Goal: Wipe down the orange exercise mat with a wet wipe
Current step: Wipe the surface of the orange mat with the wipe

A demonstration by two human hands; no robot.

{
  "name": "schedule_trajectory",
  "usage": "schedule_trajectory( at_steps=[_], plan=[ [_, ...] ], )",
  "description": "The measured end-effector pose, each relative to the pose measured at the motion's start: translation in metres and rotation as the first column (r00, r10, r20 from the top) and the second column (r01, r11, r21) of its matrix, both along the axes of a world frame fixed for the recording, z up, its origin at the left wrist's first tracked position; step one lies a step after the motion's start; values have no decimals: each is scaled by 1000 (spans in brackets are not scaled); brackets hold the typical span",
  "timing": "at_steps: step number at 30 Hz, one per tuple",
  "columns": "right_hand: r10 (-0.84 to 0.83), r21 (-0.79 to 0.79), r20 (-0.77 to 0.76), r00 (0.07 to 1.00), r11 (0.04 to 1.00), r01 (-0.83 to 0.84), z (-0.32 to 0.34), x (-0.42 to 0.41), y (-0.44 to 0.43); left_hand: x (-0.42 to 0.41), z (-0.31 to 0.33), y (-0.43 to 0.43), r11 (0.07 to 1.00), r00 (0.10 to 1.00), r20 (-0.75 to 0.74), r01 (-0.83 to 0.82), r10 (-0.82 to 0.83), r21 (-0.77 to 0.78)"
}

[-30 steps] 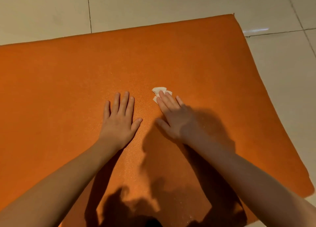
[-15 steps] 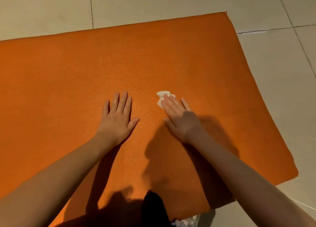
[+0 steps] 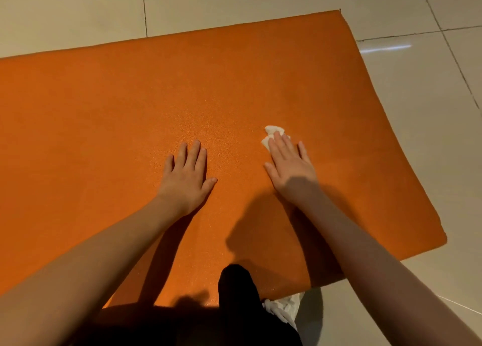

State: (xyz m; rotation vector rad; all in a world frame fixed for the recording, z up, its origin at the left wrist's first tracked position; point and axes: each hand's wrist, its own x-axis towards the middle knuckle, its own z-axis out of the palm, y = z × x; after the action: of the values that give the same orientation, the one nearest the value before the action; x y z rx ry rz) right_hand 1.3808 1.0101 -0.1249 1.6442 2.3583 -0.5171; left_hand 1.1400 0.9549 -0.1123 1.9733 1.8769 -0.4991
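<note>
While the orange exercise mat (image 3: 234,90) is spread flat over a pale tiled floor (image 3: 417,142), a small white wet wipe (image 3: 270,133) is kept pressed against its surface under the fingertips of the right hand (image 3: 289,168). The grip of that hand is seen to be fully open: the fingers are laid out straight and close together and the thumb is spread to the side. The wipe is merely held down by the flat fingers. Much of the wipe is covered by those fingers; a crumpled part is shown past the fingertips, pointing toward the far edge of the mat. The wipe is placed roughly midway between the far and near edges, and nearer the right-hand end of the mat than the left.

The left hand (image 3: 186,178) is laid palm down on the mat, beside the right hand but apart from it, with bare orange surface between the two. Its grip is likewise open, with straight fingers resting on the mat, and the wipe is well apart from it. Shadows of both forearms are cast on the mat toward its near edge.

At the near edge, the mat is overlapped by a dark-clothed knee (image 3: 234,291). Just beside it, on the floor, some crumpled white material (image 3: 285,306) is seen; what it is cannot be told.
</note>
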Motion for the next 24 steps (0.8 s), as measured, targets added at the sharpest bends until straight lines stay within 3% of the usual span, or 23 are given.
schedule_trajectory(
  at_steps=[3,6,8,11,14,19,24],
  plan=[
    [-86,-45,-68,994,996,83,7,-17,-16,8,2,-15,1000,1000,20,-1,2,-30],
    [87,-100,-141,986,990,-102,13,-14,-42,11,5,-25,999,999,30,15,-14,-42],
    [186,-100,-85,979,976,-194,17,5,-44,12,7,-28,999,999,33,26,-24,-48],
    [85,-51,16,996,995,-84,17,26,-32,13,11,-33,998,998,59,18,-15,-56],
    [-46,-78,0,999,996,46,16,16,-42,17,13,-39,998,997,76,12,-7,-67],
    [109,-147,-176,978,980,-136,35,28,-102,21,14,-48,997,993,118,2,8,-79],
    [36,-148,-65,997,988,-46,28,39,-85,27,18,-59,997,991,135,13,-4,-70]
  ],
)
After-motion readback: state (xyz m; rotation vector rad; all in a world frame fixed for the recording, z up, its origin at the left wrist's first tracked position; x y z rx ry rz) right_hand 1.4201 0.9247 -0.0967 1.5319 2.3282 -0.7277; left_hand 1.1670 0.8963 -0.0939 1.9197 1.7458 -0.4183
